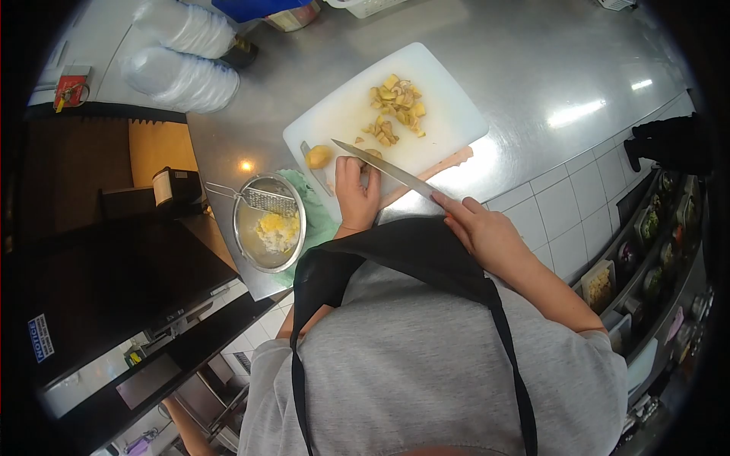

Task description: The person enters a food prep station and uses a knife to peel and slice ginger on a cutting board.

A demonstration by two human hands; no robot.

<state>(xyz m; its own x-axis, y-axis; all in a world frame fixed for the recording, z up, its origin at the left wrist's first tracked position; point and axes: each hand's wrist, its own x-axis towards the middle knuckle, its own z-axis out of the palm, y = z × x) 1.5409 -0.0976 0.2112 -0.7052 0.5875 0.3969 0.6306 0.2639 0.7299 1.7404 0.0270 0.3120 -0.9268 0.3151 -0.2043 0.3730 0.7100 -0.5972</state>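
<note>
My right hand point(484, 232) grips the handle of a long kitchen knife point(397, 173). Its blade slants up and left across the white cutting board point(312, 124), just past my left fingertips. On the board, my left hand point(357, 194) has its fingers bent down against a brownish-yellow potato piece point(372, 156), partly hidden by the blade and fingers. A whole peeled-looking potato point(318, 156) lies left of that hand, near a thin metal blade-like tool at the board's edge. Chopped potato pieces point(395, 101) sit in loose piles farther up.
Left of the board, a metal bowl point(303, 235) holds yellow and white gratings, with a grater point(271, 201) across it. A green cloth point(319, 210) lies beside it. Stacked plastic containers point(181, 80) stand at upper left. Another person's forearm point(188, 427) shows at lower left.
</note>
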